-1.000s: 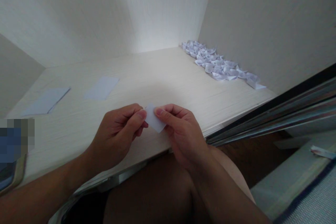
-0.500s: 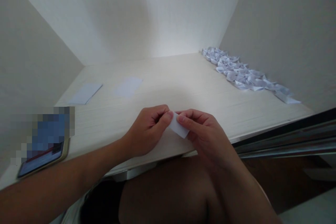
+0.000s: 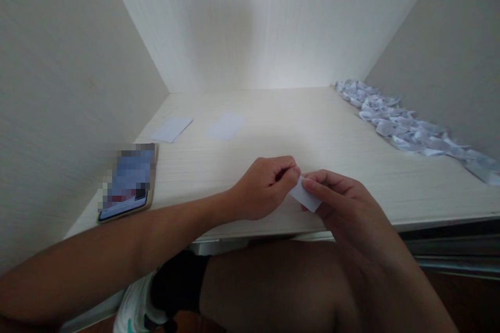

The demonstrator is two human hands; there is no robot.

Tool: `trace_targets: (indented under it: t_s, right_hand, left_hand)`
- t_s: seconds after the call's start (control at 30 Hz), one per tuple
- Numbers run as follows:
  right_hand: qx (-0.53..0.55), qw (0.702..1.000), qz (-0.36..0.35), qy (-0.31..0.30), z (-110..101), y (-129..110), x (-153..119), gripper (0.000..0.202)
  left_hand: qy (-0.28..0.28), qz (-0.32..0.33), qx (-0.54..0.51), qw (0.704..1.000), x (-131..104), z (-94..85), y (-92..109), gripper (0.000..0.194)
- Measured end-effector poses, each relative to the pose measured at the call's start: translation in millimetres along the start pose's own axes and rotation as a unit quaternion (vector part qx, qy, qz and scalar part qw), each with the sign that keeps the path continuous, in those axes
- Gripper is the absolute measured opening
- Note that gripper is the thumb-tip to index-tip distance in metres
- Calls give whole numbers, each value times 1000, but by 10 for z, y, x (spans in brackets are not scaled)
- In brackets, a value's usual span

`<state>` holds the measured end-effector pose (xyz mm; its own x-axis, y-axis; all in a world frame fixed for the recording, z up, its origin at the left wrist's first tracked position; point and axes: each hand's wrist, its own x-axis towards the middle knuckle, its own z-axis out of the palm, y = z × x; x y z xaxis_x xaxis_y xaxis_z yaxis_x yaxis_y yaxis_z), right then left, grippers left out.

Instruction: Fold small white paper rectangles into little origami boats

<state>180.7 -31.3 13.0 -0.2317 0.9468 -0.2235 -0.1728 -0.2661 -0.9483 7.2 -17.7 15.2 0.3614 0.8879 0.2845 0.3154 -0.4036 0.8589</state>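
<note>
Left hand and right hand pinch the small white paper piece above the tabletop's front edge; light, even fingertip pressure should keep it uncreased.

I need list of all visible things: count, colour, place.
small paper: one, white, between the hands
flat papers: two patches, white, desk's far left
folded papers: too many to count, white, along right wall
phone: one, tan case, desk's near left
desk: one, whitish, centre
walls: three, pale, back and sides
rails: count unclear, grey, lower right
floor: one, brown, lower right
cloth: one, black, lower left
patterned item: one, white, lower left
left hand: one, bare, paper's left
right hand: one, bare, paper's right
leg: one, bare, lower centre
</note>
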Motion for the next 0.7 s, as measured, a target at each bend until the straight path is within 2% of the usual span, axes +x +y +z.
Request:
trace_targets:
  t_s: [0.13, 0.23, 0.4, 0.57, 0.7]
  right_hand:
    - [-6, 1000, -10, -2, 7, -12, -7, 27]
    - [9, 1000, -18, 24, 14, -41, -18, 25]
    - [37, 998, -36, 47, 3, -38, -11, 25]
    - [35, 997, -47, 54, -17, -7, 1, 24]
    - [0, 991, -99, 86, -39, 18, 16, 23]
  left_hand:
    - [8, -7, -30, 1000, 2, -7, -1, 32]
    - [-4, -19, -57, 998, 2, -13, -10, 31]
    - [-26, -18, -40, 999, -15, -17, 4, 29]
    - [-3, -10, -1, 1000, -33, 2, 43, 30]
    - [22, -47, -80, 995, -42, 42, 31, 21]
